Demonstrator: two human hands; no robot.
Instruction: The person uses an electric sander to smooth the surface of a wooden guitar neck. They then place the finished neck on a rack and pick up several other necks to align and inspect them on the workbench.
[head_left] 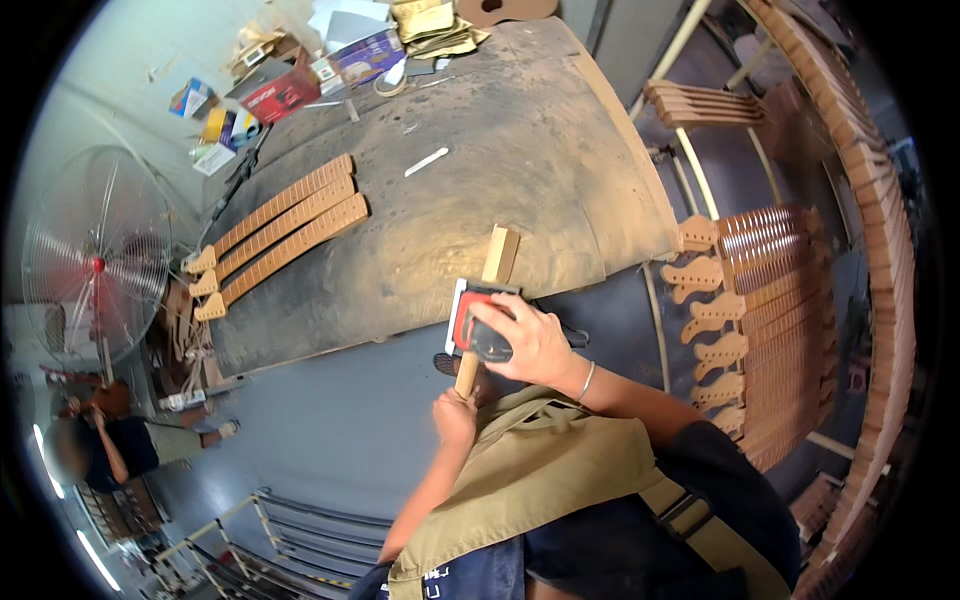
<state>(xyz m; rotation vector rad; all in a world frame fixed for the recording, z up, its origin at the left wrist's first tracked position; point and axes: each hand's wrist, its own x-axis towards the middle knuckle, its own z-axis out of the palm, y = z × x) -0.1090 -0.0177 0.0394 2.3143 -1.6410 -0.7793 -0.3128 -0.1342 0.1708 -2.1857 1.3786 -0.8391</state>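
In the head view, the right hand (535,345) was closed around a red and black sander (472,308), which stood on a piece of wood (502,258). The left hand (456,418) was closed around the near end of this wood, while its far end reached over the edge of the counter (540,150). Three guitar necks (285,230) lay at the counter's left side.

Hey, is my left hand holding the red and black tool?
No, the right hand holds the red and black tool, while the left hand grips a wooden piece.
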